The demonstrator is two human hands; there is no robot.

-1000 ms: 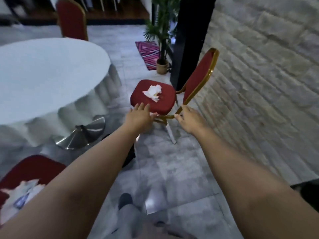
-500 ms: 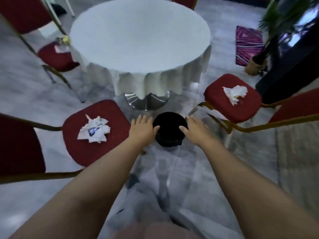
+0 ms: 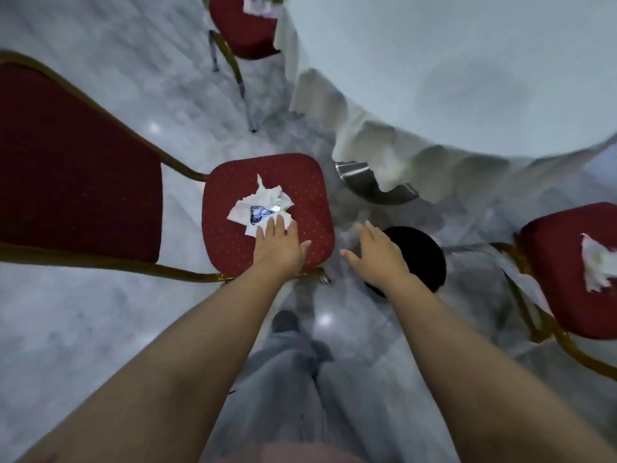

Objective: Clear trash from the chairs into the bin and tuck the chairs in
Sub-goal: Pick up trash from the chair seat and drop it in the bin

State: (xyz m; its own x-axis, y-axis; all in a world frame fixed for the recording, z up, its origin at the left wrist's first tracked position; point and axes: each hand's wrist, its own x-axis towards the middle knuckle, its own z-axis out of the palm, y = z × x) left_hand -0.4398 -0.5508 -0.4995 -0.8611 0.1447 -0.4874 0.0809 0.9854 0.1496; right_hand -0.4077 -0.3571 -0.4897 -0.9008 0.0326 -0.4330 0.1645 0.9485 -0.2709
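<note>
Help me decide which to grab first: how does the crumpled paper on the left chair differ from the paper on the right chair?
The left paper lies near the middle of its seat in full view; the right paper is cut off by the frame edge. The left paper shows a dark printed patch; the right paper looks plain white. The left hand has its fingers at the left paper; no hand is near the right one. Both are crumpled, white, on red seats.

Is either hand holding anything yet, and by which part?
Nothing is held. The left hand lies open with its fingertips at the near edge of the crumpled paper on the chair seat. The right hand hangs open, empty, above the black bin.
</note>
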